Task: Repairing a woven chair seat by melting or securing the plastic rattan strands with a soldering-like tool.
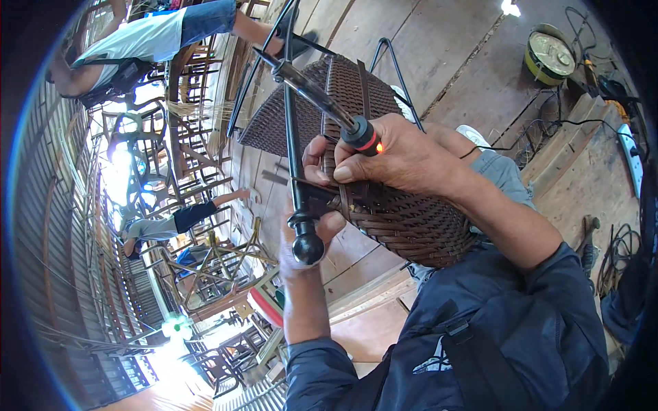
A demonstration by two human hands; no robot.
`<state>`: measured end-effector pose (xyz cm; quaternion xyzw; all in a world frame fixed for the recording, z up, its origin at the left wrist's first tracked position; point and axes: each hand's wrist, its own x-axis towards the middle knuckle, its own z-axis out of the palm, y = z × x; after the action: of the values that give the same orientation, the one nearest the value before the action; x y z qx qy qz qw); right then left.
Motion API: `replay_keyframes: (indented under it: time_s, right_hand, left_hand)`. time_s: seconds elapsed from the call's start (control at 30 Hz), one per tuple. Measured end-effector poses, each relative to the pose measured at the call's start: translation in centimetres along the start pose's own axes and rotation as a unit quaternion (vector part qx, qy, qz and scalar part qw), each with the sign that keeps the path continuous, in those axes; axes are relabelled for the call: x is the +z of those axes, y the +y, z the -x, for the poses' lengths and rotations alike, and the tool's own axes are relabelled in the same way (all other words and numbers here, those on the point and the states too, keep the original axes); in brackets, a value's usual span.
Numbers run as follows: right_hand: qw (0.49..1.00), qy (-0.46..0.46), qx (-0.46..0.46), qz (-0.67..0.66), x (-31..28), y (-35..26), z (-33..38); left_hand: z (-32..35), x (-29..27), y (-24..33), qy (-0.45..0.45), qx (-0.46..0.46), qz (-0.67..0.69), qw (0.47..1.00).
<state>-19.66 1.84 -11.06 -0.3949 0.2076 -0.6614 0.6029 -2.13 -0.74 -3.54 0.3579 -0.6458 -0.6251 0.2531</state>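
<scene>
My right hand (pixel 411 161) grips a soldering iron (pixel 359 134) by its black handle, which has a red ring and a small glowing orange light. The iron's metal shaft points up and left across a dark-brown woven wicker chair (pixel 411 222) lying in my lap. My left hand (pixel 306 236) comes from below and closes around the chair's black metal leg (pixel 293 151), just above its round ball foot (pixel 308 248). The two hands sit close together at the edge of the weave. The iron's tip is hard to make out against the frame.
Two other people (pixel 147 38) (pixel 171 222) work among stacked chair frames on the left. A round yellow-green container (pixel 550 56), tangled cables (pixel 548 127) and a white power strip (pixel 634 157) lie on the wooden plank floor at the right.
</scene>
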Motion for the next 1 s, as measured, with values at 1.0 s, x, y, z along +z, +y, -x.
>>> replay_keyframes:
  time_s: [1.0]
  right_hand:
    - [0.999,0.032,0.025,-0.011,-0.4,-0.3,0.0]
  left_hand:
    - [0.0,2.3,-0.5,0.017,0.023,0.076,0.997]
